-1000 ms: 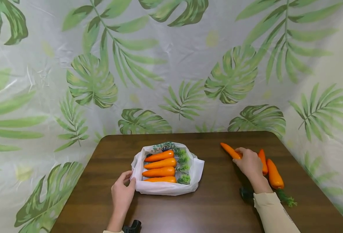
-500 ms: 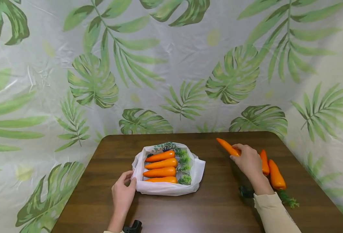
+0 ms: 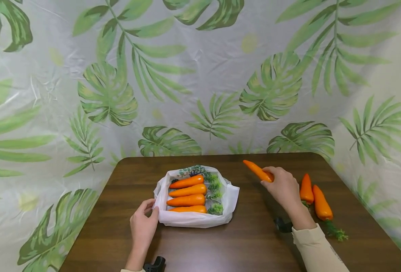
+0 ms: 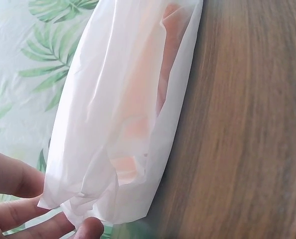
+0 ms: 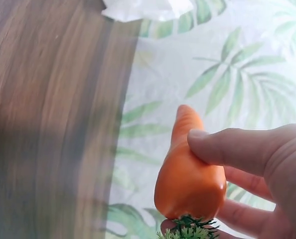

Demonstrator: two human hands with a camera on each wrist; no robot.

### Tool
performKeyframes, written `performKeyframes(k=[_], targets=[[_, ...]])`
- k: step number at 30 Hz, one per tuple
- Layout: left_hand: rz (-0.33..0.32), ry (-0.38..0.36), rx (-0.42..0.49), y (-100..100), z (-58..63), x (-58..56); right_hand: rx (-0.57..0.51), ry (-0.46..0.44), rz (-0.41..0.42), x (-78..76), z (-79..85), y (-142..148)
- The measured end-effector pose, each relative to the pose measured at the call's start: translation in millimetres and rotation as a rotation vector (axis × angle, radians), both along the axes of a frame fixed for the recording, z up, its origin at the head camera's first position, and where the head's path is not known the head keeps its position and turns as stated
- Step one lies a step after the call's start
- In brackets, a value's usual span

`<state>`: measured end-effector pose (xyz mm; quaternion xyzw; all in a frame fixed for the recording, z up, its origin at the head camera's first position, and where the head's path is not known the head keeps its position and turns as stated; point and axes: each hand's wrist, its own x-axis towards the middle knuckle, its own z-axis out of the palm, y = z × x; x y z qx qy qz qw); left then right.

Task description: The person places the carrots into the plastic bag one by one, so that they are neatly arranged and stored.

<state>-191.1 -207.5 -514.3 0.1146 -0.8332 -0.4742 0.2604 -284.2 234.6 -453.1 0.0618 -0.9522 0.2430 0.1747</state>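
My right hand (image 3: 282,186) grips an orange carrot (image 3: 257,171), its thin tip pointing to the back left. In the right wrist view the thumb lies across the carrot (image 5: 190,184) and the fingers are behind it, with green leafy tops at its thick end. To the left, a white bag (image 3: 200,221) lies with its mouth spread, and several carrots (image 3: 188,192) sit in a row inside, tops to the right. My left hand (image 3: 144,223) pinches the bag's left edge. In the left wrist view, thumb and fingers are at a crumpled corner of the bag (image 4: 103,149).
Two more carrots, one smaller-looking (image 3: 307,189) and one nearer (image 3: 321,204), lie on the brown wooden table (image 3: 220,245) at the right, beside my right wrist. A leaf-patterned sheet (image 3: 200,75) hangs behind the table's back edge.
My right hand has lifted the carrot and carried it to the left, away from the two carrots at the right. My left hand and the bag have stayed in place.
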Motion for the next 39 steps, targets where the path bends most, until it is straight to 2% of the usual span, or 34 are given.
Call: performKeyframes(k=[9, 23, 29, 39], targets=[[-0.010, 0.016, -0.007, 0, 3.0, -6.4, 0.011, 0.053, 0.035, 6.5, 7.1, -16], [-0.006, 0.012, -0.012, 1, 0.9, -2.9, 0.004, 0.093, 0.150, 19.6, 17.0, -57], [0.006, -0.001, -0.003, 0, -3.0, 0.7, 0.023, 0.087, 0.201, 23.9, 16.1, -76], [0.008, -0.016, -0.003, -2, -2.6, -1.0, 0.061, 0.068, 0.318, 28.7, 25.0, -118]])
